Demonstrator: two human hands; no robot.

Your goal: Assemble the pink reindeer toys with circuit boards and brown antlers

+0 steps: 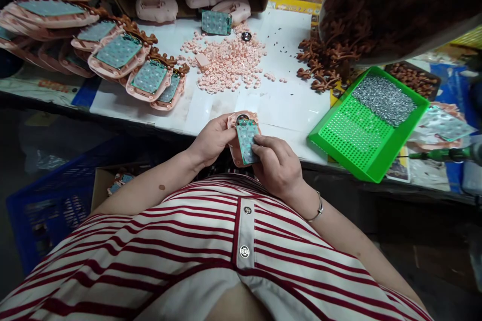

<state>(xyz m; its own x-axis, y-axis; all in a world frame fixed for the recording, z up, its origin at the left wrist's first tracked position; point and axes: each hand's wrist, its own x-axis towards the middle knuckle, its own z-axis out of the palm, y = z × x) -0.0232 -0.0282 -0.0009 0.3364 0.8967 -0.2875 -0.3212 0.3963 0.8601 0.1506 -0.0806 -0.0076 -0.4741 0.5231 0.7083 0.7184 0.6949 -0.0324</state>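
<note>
My left hand [211,141] grips a pink plastic toy shell [238,125] from its left side, just in front of my chest at the table's near edge. Inside the shell lies a green circuit board [246,140]. My right hand [276,164] has its fingers curled onto the board's lower right corner and presses it into the shell. A small dark round part shows at the top of the shell. A bracelet circles my right wrist.
A heap of small pink buttons [226,62] lies mid-table. Assembled pink shells with boards [148,77] are stacked at the left. Brown antler pieces [324,67] spill from a large bowl at the right. A green perforated tray [361,130] holds screws. A blue crate [48,205] stands lower left.
</note>
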